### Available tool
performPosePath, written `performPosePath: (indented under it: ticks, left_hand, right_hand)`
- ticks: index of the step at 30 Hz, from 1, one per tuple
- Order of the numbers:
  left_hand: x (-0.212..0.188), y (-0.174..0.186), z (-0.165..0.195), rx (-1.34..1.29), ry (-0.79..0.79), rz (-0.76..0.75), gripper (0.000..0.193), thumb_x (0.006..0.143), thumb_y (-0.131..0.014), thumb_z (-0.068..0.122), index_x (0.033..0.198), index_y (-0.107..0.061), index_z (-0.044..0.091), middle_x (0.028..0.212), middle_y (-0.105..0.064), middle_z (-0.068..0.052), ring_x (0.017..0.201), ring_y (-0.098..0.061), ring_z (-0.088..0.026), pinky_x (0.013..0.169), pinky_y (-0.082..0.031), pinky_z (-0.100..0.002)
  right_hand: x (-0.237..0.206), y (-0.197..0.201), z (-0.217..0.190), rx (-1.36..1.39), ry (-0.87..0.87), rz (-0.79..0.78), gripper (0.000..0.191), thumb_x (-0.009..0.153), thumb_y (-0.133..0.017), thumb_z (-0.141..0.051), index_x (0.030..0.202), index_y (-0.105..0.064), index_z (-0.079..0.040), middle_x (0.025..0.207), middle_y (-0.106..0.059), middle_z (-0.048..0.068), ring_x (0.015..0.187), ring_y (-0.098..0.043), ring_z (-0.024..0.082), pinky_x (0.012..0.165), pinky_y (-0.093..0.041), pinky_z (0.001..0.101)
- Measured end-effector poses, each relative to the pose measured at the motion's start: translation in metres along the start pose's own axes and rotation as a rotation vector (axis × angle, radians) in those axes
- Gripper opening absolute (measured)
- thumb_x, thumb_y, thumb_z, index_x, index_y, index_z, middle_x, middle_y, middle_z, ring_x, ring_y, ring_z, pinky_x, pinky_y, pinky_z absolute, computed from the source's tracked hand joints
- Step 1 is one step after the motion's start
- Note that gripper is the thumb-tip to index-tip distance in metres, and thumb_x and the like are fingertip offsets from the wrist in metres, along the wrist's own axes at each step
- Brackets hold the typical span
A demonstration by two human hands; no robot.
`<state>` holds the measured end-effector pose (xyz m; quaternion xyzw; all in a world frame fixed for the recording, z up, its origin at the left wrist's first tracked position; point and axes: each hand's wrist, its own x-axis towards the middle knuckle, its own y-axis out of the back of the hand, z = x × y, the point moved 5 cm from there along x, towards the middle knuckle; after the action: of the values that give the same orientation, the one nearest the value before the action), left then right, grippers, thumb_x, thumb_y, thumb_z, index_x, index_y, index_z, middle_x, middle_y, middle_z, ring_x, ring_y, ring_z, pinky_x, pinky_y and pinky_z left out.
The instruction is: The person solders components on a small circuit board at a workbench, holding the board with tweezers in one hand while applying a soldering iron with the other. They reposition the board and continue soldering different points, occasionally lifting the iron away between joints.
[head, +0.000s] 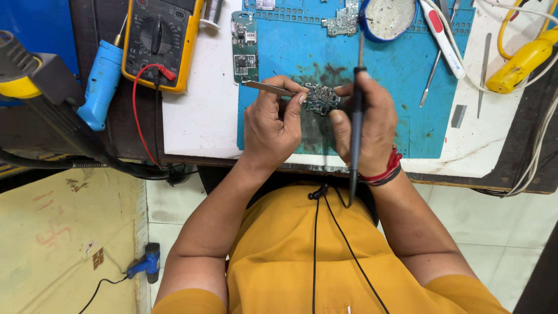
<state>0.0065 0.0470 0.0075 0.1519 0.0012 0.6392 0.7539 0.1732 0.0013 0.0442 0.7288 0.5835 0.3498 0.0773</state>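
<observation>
My left hand (273,125) grips metal tweezers (268,87) whose tips reach a small circuit board (321,99) lying on a stained blue work mat (383,70). My right hand (366,122) holds a thin black soldering iron (357,116) upright, its cable trailing down over my orange shirt. The fingers of both hands rest against the board's edges. The iron's tip points away from me, above the board.
A yellow multimeter (160,40) with a red lead and a blue tool (102,81) lie at left. A green board (244,46), another board (343,20), a round tin (387,17), spare tweezers (433,72) and a yellow tool (520,61) sit at the back.
</observation>
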Motion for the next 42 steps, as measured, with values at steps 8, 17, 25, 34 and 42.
performPosePath:
  ticks: [8, 17, 25, 34, 42]
  left_hand:
    - [0.002, -0.002, 0.001, 0.008, -0.068, -0.005, 0.014, 0.107, -0.065, 0.005, 0.116, -0.055, 0.007, 0.097, -0.075, -0.003, 0.070, -0.068, -0.006, 0.059, -0.053, -0.024]
    - [0.002, -0.002, 0.002, 0.068, -0.049, -0.015, 0.013, 0.105, -0.067, 0.006, 0.111, -0.056, 0.008, 0.091, -0.072, -0.004, 0.064, -0.067, -0.010, 0.058, -0.052, -0.027]
    - [0.001, -0.001, 0.003, 0.075, -0.049, -0.007, 0.014, 0.105, -0.068, 0.006, 0.112, -0.055, 0.008, 0.094, -0.073, -0.005, 0.069, -0.072, -0.012, 0.060, -0.055, -0.027]
    - [0.002, -0.001, 0.004, 0.073, -0.062, -0.003, 0.014, 0.105, -0.067, 0.006, 0.112, -0.055, 0.008, 0.095, -0.074, -0.006, 0.071, -0.073, -0.013, 0.062, -0.056, -0.028]
    - [0.001, -0.002, 0.003, 0.058, -0.063, -0.013, 0.013, 0.106, -0.067, 0.006, 0.112, -0.055, 0.008, 0.096, -0.074, -0.005, 0.070, -0.072, -0.013, 0.061, -0.055, -0.027]
  right_hand:
    - [-0.019, 0.009, 0.018, -0.054, 0.024, 0.079, 0.018, 0.109, -0.070, -0.015, 0.116, -0.066, 0.001, 0.093, -0.069, 0.013, 0.071, -0.065, 0.023, 0.066, -0.048, 0.0317]
    - [-0.018, 0.006, 0.017, -0.003, 0.038, -0.005, 0.011, 0.103, -0.065, -0.010, 0.096, -0.063, -0.001, 0.086, -0.068, 0.011, 0.067, -0.060, 0.023, 0.059, -0.045, 0.0313]
    - [-0.017, 0.007, 0.014, 0.002, 0.030, -0.024, 0.012, 0.102, -0.065, -0.011, 0.095, -0.063, -0.001, 0.084, -0.068, 0.012, 0.065, -0.060, 0.023, 0.059, -0.045, 0.0320]
    - [-0.016, 0.008, 0.014, -0.009, 0.033, -0.029, 0.013, 0.103, -0.065, -0.012, 0.095, -0.063, -0.001, 0.085, -0.067, 0.012, 0.066, -0.061, 0.023, 0.059, -0.045, 0.0320]
    - [-0.016, 0.007, 0.014, -0.016, 0.026, -0.044, 0.013, 0.103, -0.065, -0.011, 0.095, -0.063, -0.001, 0.085, -0.068, 0.012, 0.062, -0.061, 0.022, 0.059, -0.045, 0.0316]
